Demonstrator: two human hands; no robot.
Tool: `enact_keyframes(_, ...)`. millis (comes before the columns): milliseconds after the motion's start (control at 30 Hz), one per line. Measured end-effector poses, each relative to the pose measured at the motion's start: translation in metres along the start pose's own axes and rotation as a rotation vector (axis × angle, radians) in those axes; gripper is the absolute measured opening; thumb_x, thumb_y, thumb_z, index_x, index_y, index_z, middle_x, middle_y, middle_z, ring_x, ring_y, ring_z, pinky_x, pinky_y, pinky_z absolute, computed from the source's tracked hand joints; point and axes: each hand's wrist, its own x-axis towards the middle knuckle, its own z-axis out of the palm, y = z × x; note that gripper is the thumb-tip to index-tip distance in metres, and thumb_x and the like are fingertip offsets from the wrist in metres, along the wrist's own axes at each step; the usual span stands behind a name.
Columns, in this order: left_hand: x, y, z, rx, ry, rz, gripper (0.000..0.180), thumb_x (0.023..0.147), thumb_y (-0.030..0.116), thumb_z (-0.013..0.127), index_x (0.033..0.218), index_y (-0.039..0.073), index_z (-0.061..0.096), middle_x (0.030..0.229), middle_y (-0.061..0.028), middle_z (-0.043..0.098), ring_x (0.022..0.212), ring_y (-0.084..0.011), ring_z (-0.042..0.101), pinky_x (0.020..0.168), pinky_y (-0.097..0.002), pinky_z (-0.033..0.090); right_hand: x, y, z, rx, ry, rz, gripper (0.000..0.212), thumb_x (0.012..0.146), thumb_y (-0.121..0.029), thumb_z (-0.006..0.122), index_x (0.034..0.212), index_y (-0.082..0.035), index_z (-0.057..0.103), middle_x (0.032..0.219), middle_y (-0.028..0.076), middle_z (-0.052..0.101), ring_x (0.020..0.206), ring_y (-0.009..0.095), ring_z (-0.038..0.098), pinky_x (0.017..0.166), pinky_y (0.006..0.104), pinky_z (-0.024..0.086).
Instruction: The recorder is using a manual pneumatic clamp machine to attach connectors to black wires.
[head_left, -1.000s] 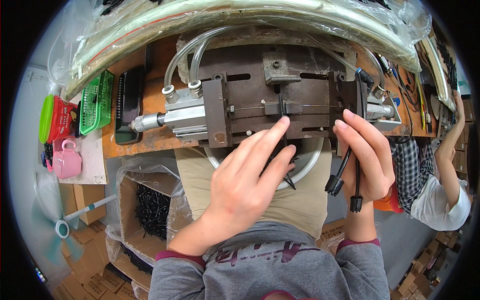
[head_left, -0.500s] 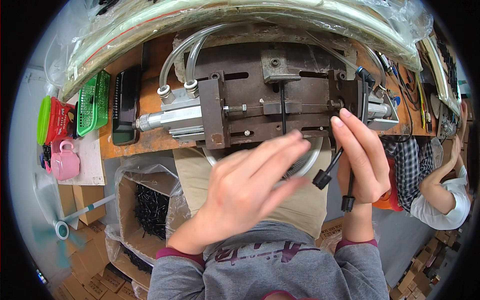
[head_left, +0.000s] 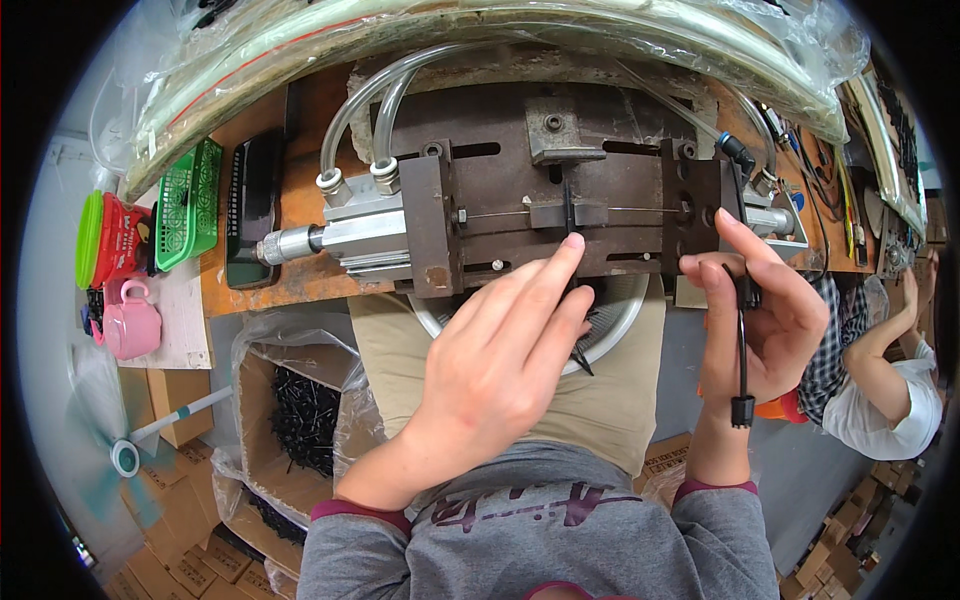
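Note:
A brown metal fixture [head_left: 620, 120] with an air cylinder on each side stands before me. A slim black rod [head_left: 568, 195] lies across its small centre block [head_left: 592, 213], pointing toward me. My left hand [head_left: 500, 350] is closed on this rod, index fingertip at the block's near edge and thumb below; the rod's lower end shows under the thumb. To the right of the fixture, the fingers of my right hand [head_left: 765, 320] curl around thin black rods with ribbed end caps [head_left: 742, 410]. One cap hangs down; my palm and fingers partly hide the rest.
Beneath the fixture sits a round basket [head_left: 625, 325] over my lap. A plastic-lined carton [head_left: 262, 420] of black parts stands lower left. Green basket [head_left: 190, 200], black tray [head_left: 252, 210] and pink cup [head_left: 132, 322] lie left. Another person [head_left: 885, 370] sits at right.
My left hand has moved up onto the rod at the block. My right hand has shifted right with its black rods. The left cylinder's threaded shaft and nut have drawn back left.

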Motion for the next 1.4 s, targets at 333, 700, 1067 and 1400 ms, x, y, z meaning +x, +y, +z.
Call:
enact_keyframes(333, 0.008, -0.003, -0.004, 0.078, -0.109, -0.034, 0.034, 0.074, 0.01, 0.082, 0.105, 0.001, 0.072, 0.121, -0.0159, 0.07, 0.071, -0.0199, 0.068, 0.064, -0.0289, 0.053, 0.008, -0.038, -0.007, -0.084, -0.124, 0.194, 0.025, 0.077, 0.01, 0.077, 0.099, 0.002, 0.068, 0.113, 0.02, 0.063, 0.081, 0.023, 0.072, 0.074, 0.0305, 0.059)
enact_keyframes(700, 0.02, 0.007, -0.027, -0.821, -0.189, -0.253, 0.05, 0.066, 0.001, 0.087, 0.114, -0.001, 0.072, 0.097, -0.0126, 0.073, 0.084, -0.0203, 0.073, 0.074, -0.0311, 0.057, 0.032, -0.045, -0.009, 0.447, -0.477, 0.418, 0.047, 0.071, 0.009, 0.079, 0.117, 0.006, 0.07, 0.102, 0.018, 0.071, 0.078, 0.02, 0.072, 0.068, 0.0266, 0.055)
enact_keyframes(1067, 0.01, 0.001, -0.033, -0.4, -0.011, -0.072, 0.044, 0.068, 0.01, 0.089, 0.108, 0.001, 0.075, 0.142, -0.0294, 0.053, 0.113, -0.0332, 0.068, 0.092, -0.0387, 0.056, 0.027, -0.039, -0.022, 0.226, -0.177, 0.473, 0.02, 0.094, -0.003, 0.064, 0.111, 0.007, 0.065, 0.066, 0.01, 0.071, 0.039, 0.003, 0.043, 0.039, 0.0178, 0.028)
enact_keyframes(1400, -0.009, -0.004, 0.01, -0.04, 0.114, -0.02, 0.037, 0.07, 0.008, 0.086, 0.102, -0.004, 0.073, 0.121, -0.0226, 0.068, 0.084, -0.0246, 0.072, 0.076, -0.0341, 0.059, 0.047, -0.036, -0.017, -0.112, -0.219, 0.293, 0.034, 0.106, -0.021, 0.049, 0.102, 0.001, 0.075, 0.082, 0.003, 0.056, 0.062, 0.006, 0.041, 0.055, 0.022, 0.031)
